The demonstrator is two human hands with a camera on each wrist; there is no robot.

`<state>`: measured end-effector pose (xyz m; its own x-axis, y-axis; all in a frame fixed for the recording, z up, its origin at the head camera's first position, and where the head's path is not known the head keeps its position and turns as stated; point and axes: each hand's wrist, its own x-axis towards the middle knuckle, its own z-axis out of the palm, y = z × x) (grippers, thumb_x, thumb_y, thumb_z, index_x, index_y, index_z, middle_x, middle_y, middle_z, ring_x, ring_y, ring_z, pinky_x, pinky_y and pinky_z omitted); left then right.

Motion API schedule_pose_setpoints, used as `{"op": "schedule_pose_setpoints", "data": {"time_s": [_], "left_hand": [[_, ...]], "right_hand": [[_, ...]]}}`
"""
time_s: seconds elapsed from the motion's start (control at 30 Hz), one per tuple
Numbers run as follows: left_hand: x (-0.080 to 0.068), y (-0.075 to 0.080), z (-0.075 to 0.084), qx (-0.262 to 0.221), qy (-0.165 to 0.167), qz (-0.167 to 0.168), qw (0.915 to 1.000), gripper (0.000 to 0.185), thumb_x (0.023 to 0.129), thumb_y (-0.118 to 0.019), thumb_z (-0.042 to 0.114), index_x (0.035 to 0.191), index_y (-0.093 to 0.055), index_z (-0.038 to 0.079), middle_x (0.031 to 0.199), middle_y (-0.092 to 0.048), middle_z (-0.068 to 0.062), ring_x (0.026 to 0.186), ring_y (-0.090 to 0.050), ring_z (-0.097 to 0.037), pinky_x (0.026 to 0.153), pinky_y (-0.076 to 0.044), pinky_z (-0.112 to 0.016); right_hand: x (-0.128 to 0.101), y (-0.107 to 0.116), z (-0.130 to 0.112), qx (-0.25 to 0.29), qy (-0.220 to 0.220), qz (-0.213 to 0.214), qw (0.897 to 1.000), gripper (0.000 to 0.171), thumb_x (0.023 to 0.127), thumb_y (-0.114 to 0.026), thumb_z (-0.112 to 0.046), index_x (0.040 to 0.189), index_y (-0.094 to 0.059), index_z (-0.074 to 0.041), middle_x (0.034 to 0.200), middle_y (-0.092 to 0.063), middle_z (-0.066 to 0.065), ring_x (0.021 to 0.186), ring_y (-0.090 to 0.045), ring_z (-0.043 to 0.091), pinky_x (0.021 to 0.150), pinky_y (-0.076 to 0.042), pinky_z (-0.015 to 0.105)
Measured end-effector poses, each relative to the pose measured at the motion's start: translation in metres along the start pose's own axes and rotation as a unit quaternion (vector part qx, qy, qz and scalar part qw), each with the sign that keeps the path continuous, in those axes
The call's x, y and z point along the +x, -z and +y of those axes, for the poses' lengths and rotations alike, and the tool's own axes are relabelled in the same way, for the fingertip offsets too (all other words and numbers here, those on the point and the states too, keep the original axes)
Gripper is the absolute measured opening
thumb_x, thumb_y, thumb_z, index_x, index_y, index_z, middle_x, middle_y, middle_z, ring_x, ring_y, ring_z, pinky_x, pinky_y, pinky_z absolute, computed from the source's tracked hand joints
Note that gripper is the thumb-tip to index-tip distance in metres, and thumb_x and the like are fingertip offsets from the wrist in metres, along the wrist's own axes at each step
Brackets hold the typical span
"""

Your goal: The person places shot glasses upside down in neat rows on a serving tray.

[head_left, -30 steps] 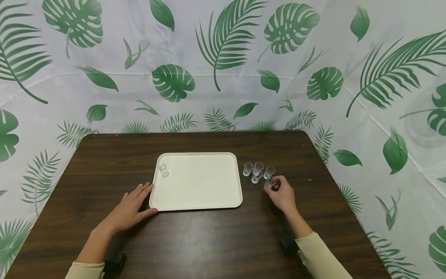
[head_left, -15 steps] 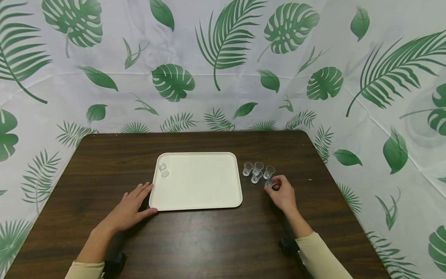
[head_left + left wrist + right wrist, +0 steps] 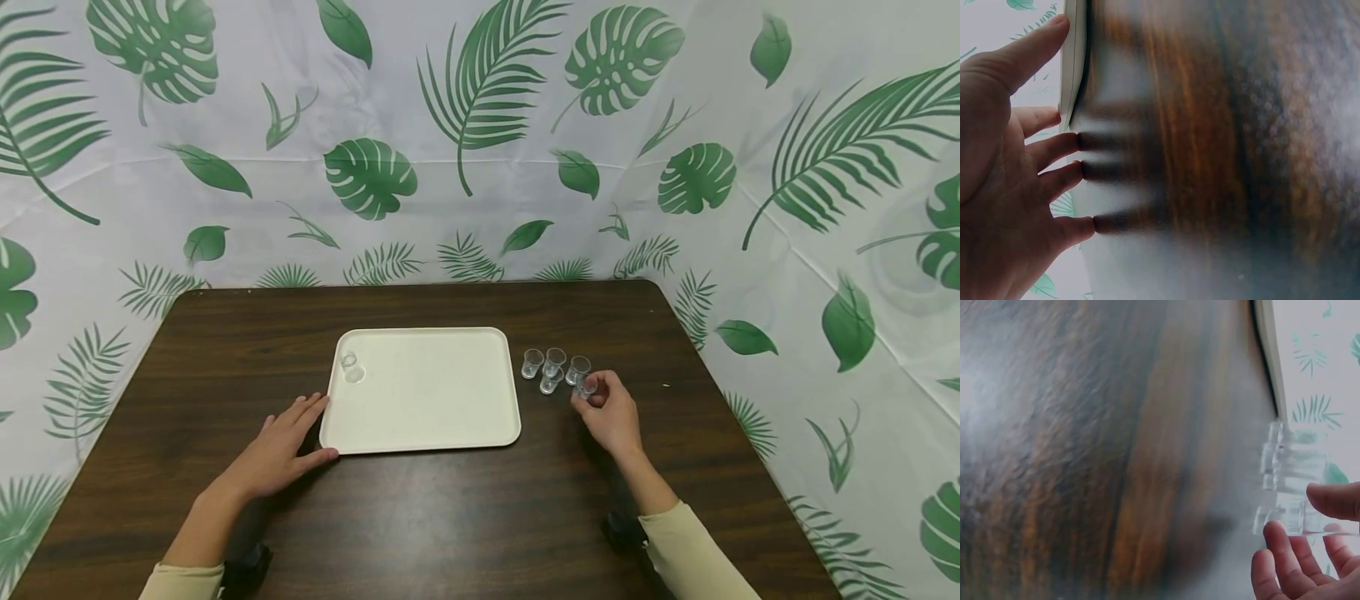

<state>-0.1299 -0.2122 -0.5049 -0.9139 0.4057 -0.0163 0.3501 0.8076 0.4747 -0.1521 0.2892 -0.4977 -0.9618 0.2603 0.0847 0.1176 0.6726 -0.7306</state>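
Observation:
My right hand (image 3: 613,417) pinches a small clear shot glass (image 3: 586,386) between thumb and fingers. In the right wrist view, that shot glass (image 3: 1294,515) shows between the thumb and the curled fingertips. Several more clear shot glasses (image 3: 553,361) stand in a cluster just left of it on the table. My left hand (image 3: 277,450) lies spread at the near left corner of a white tray (image 3: 427,429), its thumb at the front edge. In the left wrist view the fingertips (image 3: 1067,230) meet the table beside the tray's edge. One shot glass (image 3: 348,360) stands on the tray's far left.
The dark wooden table (image 3: 465,517) extends in front of the tray and on both sides. A white cloth with green leaves (image 3: 480,208) hangs behind the table and along its sides. Dark wrist devices (image 3: 247,567) sit under both forearms.
My right hand has shifted slightly up and to the right, with the pinched shot glass. The left hand, the tray and the other glasses stay in place.

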Motion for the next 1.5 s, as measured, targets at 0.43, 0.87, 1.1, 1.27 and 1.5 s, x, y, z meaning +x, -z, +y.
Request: {"op": "schedule_pose_setpoints", "data": {"time_s": [0.43, 0.87, 1.1, 1.27, 1.5], "left_hand": [[-0.001, 0.0, 0.0, -0.008, -0.002, 0.003, 1.0, 0.088, 0.089, -0.065, 0.055, 0.151, -0.034, 0.001, 0.153, -0.032, -0.025, 0.14, -0.025, -0.048, 0.1, -0.019, -0.076], [-0.001, 0.0, -0.001, -0.005, -0.005, 0.006, 1.0, 0.087, 0.089, -0.066, 0.052, 0.15, -0.035, -0.001, 0.152, -0.033, -0.026, 0.14, -0.026, -0.048, 0.099, -0.02, -0.076], [-0.001, 0.0, -0.001, -0.003, -0.004, 0.005, 1.0, 0.087, 0.089, -0.065, 0.054, 0.15, -0.035, -0.001, 0.153, -0.033, -0.026, 0.14, -0.025, -0.048, 0.1, -0.02, -0.076], [-0.002, 0.0, 0.0, -0.005, -0.002, 0.004, 1.0, 0.088, 0.089, -0.064, 0.055, 0.151, -0.034, 0.0, 0.153, -0.032, -0.026, 0.141, -0.025, -0.048, 0.1, -0.019, -0.075], [-0.001, 0.0, 0.0, -0.006, -0.004, 0.004, 1.0, 0.088, 0.089, -0.064, 0.056, 0.151, -0.034, 0.0, 0.153, -0.032, -0.025, 0.141, -0.025, -0.048, 0.1, -0.019, -0.076]], "right_hand": [[0.003, -0.001, -0.022, 0.058, 0.092, 0.051, 0.993, 0.034, 0.077, -0.079, -0.001, 0.105, -0.06, -0.004, 0.097, -0.064, 0.011, 0.081, -0.064, 0.025, 0.06, -0.048, 0.021], [0.008, -0.019, -0.065, 0.006, 0.197, 0.007, 0.98, 0.03, 0.079, -0.077, -0.006, 0.105, -0.063, -0.01, 0.099, -0.058, 0.004, 0.084, -0.06, 0.027, 0.065, -0.048, 0.033], [0.008, -0.043, -0.088, -0.022, 0.244, -0.027, 0.969, 0.031, 0.082, -0.077, -0.009, 0.111, -0.065, -0.009, 0.097, -0.06, 0.003, 0.081, -0.06, 0.025, 0.066, -0.047, 0.034], [0.009, -0.068, -0.102, -0.057, 0.267, -0.042, 0.961, 0.033, 0.083, -0.077, -0.012, 0.112, -0.063, -0.014, 0.098, -0.064, 0.0, 0.078, -0.059, 0.016, 0.063, -0.046, 0.034], [0.009, -0.102, -0.12, -0.116, 0.302, -0.089, 0.942, 0.028, 0.085, -0.074, -0.017, 0.11, -0.062, -0.016, 0.104, -0.065, -0.005, 0.083, -0.059, 0.012, 0.066, -0.049, 0.032]]}}
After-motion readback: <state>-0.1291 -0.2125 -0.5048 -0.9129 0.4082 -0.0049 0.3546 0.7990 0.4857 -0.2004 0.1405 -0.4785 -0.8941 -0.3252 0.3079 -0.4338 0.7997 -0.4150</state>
